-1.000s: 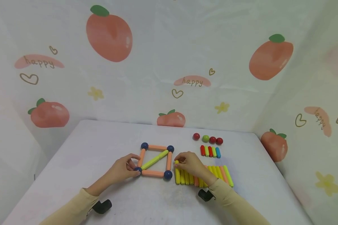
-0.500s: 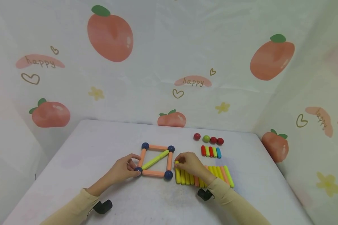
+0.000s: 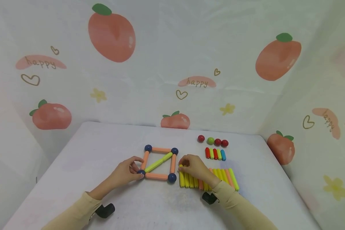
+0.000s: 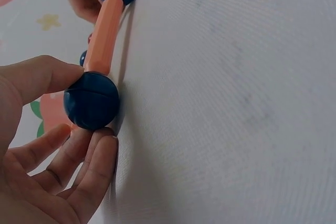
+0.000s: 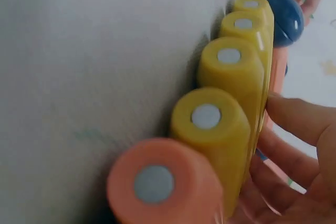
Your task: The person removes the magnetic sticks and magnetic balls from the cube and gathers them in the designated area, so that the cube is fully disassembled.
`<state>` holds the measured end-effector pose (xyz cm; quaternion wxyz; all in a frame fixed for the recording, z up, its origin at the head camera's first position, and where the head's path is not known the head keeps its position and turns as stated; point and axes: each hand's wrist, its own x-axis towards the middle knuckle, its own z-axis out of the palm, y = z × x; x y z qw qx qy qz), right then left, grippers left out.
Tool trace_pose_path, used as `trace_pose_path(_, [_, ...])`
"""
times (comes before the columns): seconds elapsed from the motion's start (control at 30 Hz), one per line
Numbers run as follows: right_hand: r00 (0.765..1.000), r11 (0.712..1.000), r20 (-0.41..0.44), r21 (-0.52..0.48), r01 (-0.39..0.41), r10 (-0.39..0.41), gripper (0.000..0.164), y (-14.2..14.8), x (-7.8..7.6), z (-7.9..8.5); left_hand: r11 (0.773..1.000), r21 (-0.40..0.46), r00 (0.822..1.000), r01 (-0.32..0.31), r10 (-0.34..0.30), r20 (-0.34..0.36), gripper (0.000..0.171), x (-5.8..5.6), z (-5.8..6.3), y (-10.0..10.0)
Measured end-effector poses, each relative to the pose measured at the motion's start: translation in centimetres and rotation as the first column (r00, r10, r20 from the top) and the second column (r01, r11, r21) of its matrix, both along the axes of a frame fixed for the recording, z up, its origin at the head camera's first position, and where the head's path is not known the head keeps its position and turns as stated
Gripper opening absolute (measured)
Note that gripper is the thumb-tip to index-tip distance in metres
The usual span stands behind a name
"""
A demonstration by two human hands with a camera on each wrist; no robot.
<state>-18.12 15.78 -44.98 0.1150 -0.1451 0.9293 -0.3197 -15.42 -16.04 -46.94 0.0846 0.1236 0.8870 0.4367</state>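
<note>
Blue ball (image 3: 141, 172), left of lower centre, pinched in my left grip (image 3: 126, 173); right grip (image 3: 196, 167) pinches yellow rod (image 3: 182, 181), lower centre.

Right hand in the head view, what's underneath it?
Under the right hand, yellow sticks and an orange stick lie side by side, their near ends showing. The hand covers the far ends of most of them, so those can't be seen.

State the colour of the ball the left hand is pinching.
Dark blue: the ball shows best in the left wrist view.
</note>
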Motion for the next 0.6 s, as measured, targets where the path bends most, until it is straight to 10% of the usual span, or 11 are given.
trace_pose_path(0.3, [0.992, 0.999, -0.126, -0.018, -0.034, 0.031, 0.020, -2.6, 4.2, 0.5, 1.000, 0.003, 1.000, 0.009, -0.009, 0.017, 0.055, 0.0, -0.1, -0.2])
trace_pose_path(0.6, [0.974, 0.990, -0.226, 0.137, 0.029, 0.002, 0.028, -4.7, 5.2, 0.1, 1.000, 0.011, 1.000, 0.028, -0.028, 0.010, 0.055, -0.1, 0.3, 0.0])
